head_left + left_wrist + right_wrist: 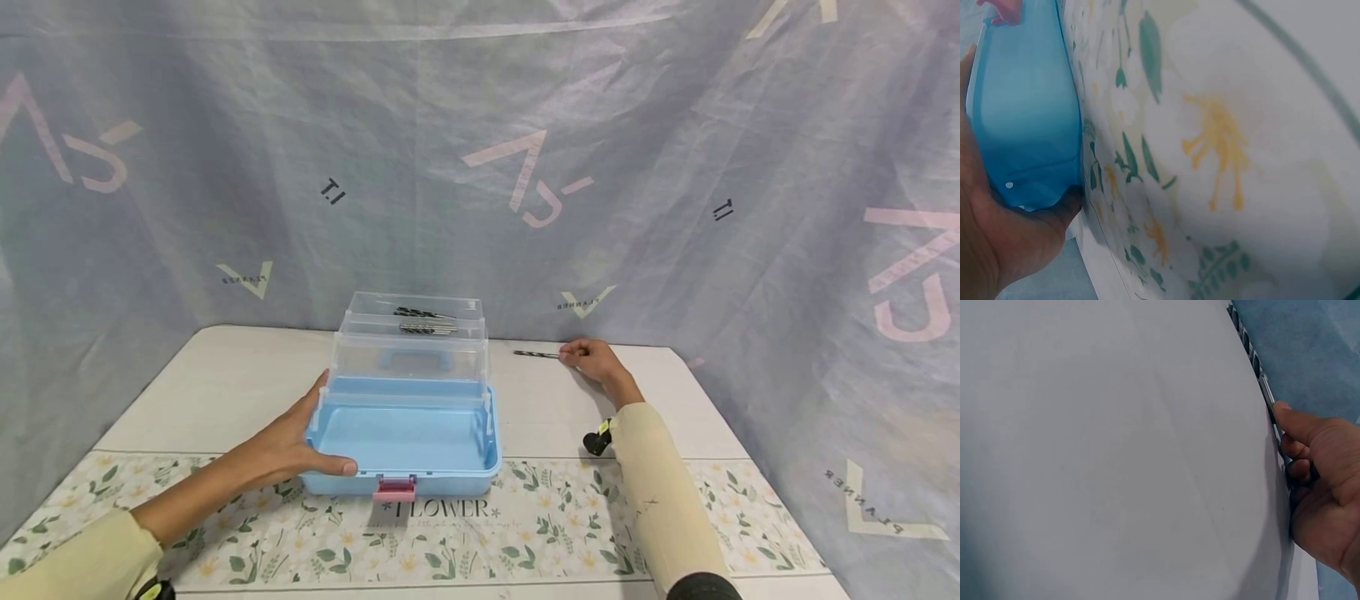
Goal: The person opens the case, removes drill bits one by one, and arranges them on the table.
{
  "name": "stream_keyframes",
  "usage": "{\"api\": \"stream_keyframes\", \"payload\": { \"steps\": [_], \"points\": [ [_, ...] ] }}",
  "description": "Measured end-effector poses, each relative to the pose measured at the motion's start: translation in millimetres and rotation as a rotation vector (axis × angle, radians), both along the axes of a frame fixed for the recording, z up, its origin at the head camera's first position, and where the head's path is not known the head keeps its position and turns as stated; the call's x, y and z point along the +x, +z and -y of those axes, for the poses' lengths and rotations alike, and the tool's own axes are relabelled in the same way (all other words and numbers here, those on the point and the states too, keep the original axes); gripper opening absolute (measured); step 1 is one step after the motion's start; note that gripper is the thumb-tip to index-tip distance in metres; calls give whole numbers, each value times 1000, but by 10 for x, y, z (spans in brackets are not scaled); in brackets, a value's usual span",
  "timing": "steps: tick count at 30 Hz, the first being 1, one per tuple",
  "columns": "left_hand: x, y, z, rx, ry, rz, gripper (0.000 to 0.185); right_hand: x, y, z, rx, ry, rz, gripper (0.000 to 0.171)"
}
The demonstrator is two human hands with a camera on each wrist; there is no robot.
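Note:
A light blue storage box (337, 483) stands unfolded, with clear tiered trays (367, 354) raised at its back and a pink latch (395, 488) on its front. My left hand (288, 446) grips the box's left side, its thumb over the front rim. In the left wrist view that hand wraps the blue wall (1025, 119). Dark twist drill bits (423, 313) lie in the upper trays, on the right half. To the right of the box, my right hand (592, 360) pinches a drill bit (534, 354) by its smooth shank. Its fluted end (1246, 344) points left, close over the tabletop.
The white table (247, 375) carries a floral band (570, 525) across its front. A grey printed curtain (420, 208) hangs right behind the table's back edge and along both sides.

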State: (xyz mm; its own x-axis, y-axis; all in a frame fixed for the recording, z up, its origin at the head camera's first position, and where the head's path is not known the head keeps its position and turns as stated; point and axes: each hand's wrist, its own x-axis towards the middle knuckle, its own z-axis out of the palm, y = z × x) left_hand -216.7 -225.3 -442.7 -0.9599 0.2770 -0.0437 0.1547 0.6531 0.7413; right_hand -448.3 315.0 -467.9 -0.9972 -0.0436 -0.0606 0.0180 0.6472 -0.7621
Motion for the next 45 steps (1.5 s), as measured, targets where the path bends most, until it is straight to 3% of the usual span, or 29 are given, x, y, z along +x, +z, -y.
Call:
{"api": "stream_keyframes", "payload": {
  "steps": [20,32,45],
  "points": [
    [-16,-12,10,3,-3,15,159,117,10,67,-62,-8,-27,43],
    [-6,0,15,-5,0,20,159,199,355,347,-187,117,-90,53],
    [-1,-10,7,-16,0,8,159,219,670,860,-228,256,-133,43]
  ]
}}
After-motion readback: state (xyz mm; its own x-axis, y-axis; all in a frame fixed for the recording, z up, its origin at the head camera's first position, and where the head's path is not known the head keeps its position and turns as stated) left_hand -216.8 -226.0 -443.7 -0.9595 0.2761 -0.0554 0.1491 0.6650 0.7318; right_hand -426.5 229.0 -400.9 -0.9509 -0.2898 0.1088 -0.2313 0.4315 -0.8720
